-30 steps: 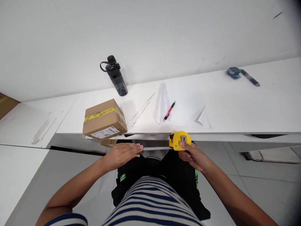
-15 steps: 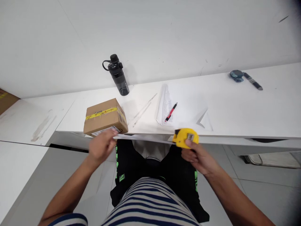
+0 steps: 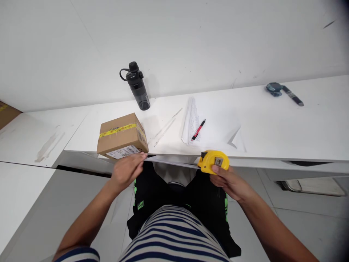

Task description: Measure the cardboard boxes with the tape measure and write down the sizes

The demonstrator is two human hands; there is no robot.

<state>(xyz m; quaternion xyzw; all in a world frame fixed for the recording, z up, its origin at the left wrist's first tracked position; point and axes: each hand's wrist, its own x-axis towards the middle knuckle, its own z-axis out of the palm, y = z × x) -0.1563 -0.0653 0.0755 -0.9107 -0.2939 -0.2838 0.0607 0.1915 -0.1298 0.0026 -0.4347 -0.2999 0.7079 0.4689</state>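
My right hand (image 3: 227,181) grips a yellow tape measure (image 3: 213,161) just below the front edge of the white table (image 3: 286,127). Its metal blade (image 3: 171,161) runs left to my left hand (image 3: 127,170), whose fingers pinch the blade's end. That end lies close under the front corner of a taped cardboard box (image 3: 121,135) on the table's front edge.
A black water bottle (image 3: 137,86) stands at the back by the wall. A clear ruler (image 3: 165,128), a paper stack (image 3: 191,122) with a red pen (image 3: 198,130) and a loose sheet (image 3: 236,137) lie mid-table. A small grey tool (image 3: 283,91) lies far right.
My left hand slid left along the blade, from mid-blade to beneath the box, so more blade is out. My right hand lifted the tape measure slightly toward the table edge.
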